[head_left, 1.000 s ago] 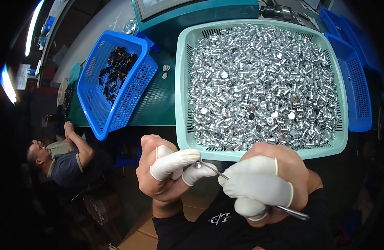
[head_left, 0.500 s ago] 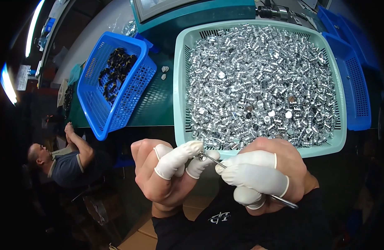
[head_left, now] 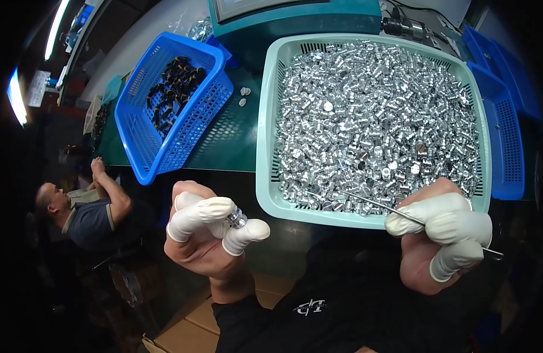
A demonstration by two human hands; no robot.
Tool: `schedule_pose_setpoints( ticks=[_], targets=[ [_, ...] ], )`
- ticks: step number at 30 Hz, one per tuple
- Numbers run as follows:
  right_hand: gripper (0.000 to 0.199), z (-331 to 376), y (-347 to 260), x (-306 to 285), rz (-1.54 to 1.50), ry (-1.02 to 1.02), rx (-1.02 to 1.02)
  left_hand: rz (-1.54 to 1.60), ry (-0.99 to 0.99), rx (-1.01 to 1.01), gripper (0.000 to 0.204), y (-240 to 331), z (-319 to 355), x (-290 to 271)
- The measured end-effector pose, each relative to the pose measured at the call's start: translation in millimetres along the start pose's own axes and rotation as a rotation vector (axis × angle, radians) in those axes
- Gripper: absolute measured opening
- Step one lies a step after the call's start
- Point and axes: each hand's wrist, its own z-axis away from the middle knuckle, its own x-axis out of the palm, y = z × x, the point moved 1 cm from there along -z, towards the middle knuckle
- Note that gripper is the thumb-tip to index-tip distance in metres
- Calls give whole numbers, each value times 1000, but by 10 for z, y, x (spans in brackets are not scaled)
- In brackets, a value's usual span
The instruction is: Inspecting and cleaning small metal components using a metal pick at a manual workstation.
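Observation:
Between the thumb and fingers of my left hand (head_left: 203, 229) is a small shiny metal fitting (head_left: 238, 218), grooved and round. White finger cots cover the gripping fingers of both hands. My right hand (head_left: 445, 235) is closed around a thin metal pick (head_left: 374, 202), whose tip reaches left over the front rim of the basket while its other end sticks out below my fingers. In front of me stands a pale green basket (head_left: 263, 135), heaped with metal fittings (head_left: 371, 123) like the one I hold. The pick and the held fitting are well apart.
Left of the green basket, a blue basket (head_left: 186, 144) holds black and yellow parts (head_left: 174, 91). Several white pieces (head_left: 243, 102) lie on the green tabletop (head_left: 236, 144). Blue trays (head_left: 507, 129) stand at the right. A teal machine (head_left: 295, 20) is behind. Another person (head_left: 95, 212) sits at left.
My hands have moved apart: the left goes left with the fitting, the right goes right with the pick. The pick's tip has come away from the fitting. The view has shifted slightly.

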Motion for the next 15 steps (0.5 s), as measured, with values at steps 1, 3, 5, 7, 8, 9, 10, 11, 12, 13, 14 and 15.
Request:
schedule_pose_setpoints(
  ticks=[1, 3, 5, 7, 8, 9, 10, 11, 12, 13, 14, 15],
  targets=[
    [47, 15, 18, 15, -19, 16, -2, -3, 1, -1, 53, -7, -4, -2],
    [48, 36, 40, 39, -58, 46, -5, 7, 7, 38, 53, -13, -14, -13],
    [48, 44, 46, -8, -64, 5, 18, 21, 13, 24, 53, 2, -15, 12],
    [49, 47, 39, -12, -73, -36, 40, 32, 19, 10, 53, 0, -16, 23],
    [50, 49, 23, 3, -63, -12, 43, 52, 9, 15, 52, -10, -23, 31],
    [51, 49, 14, 7, -52, 13, 45, 73, -1, 20, 52, -15, -26, 38],
    [51, 52, 21, 3, -54, 12, 47, 71, -1, 18, 52, -11, -23, 37],
    [52, 55, 28, -11, -55, -8, 40, 86, -4, -6, 52, -5, -22, 45],
    [52, 57, 30, -22, -53, -27, 33, 103, -7, -30, 52, 0, -24, 59],
    [52, 74, 25, 2, -58, -27, 38, 97, -8, -34, 52, 5, -17, 55],
    [56, 94, 4, 39, -74, -9, 77, 113, 3, -39, 53, 8, -15, 57],
    [59, 116, -29, 85, -88, 9, 115, 130, 14, -43, 53, 12, -13, 55]
  ],
)
